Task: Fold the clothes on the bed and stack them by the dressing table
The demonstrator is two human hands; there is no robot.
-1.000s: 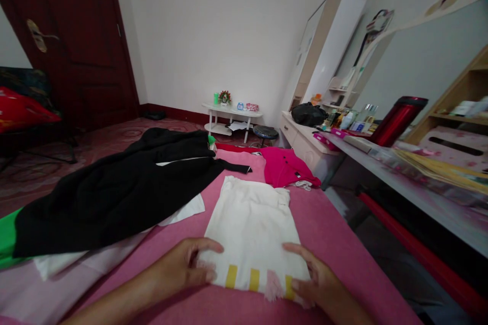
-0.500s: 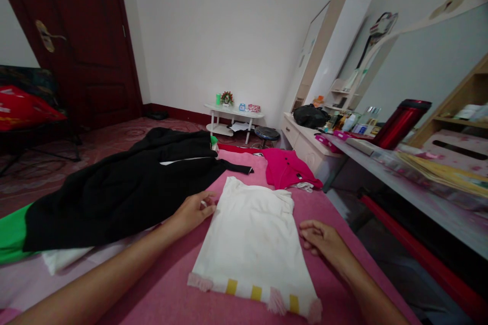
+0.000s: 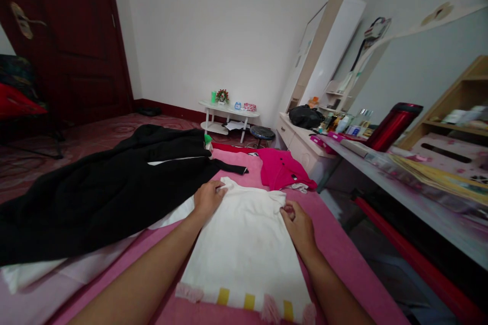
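A folded white garment [image 3: 246, 249] with yellow marks and pink fringe along its near hem lies flat on the pink bed cover [image 3: 335, 249]. My left hand [image 3: 208, 198] pinches the garment's far left corner, fingers closed on the cloth. My right hand [image 3: 299, 223] grips the far right corner, fingers curled on the edge. Both forearms reach out along the garment's two sides.
A large black garment [image 3: 102, 193] is spread to the left over white cloth [image 3: 41, 269]. A magenta top [image 3: 284, 168] lies beyond. To the right, a desk [image 3: 427, 190] carries a red flask [image 3: 392, 124] and papers. A small white table [image 3: 226, 114] stands by the far wall.
Both hands moved from the garment's near hem, up along its sides, to its far corners and closed on them. The view shifted slightly.
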